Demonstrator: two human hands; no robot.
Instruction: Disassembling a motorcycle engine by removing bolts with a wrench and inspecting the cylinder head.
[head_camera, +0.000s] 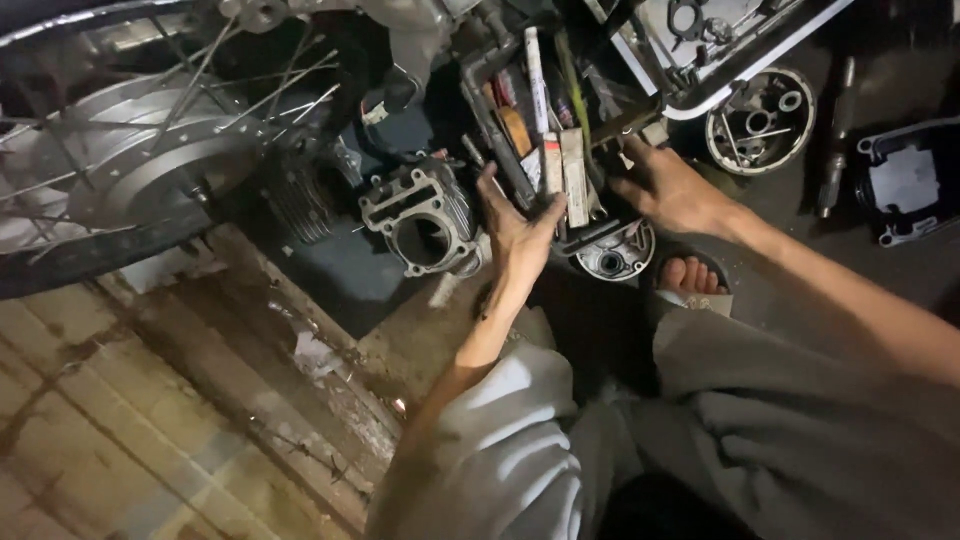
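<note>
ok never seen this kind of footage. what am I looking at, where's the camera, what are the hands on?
There is one picture, taken by a camera worn on a person's head and looking down past their knees, in light grey trousers, at the floor. No robot is involved; the work is done with two bare hands.

The left hand and the right hand both reach into a dark open toolbox packed with long tools. The fingers are spread over the contents, and I cannot tell whether either hand has a grip on anything.

Left of the toolbox lies a metal engine cylinder with a round bore. A spoked wheel fills the top left. Under the right hand sits a round metal cover, with a sandalled foot beside it. Another round part lies at the top right.
</note>
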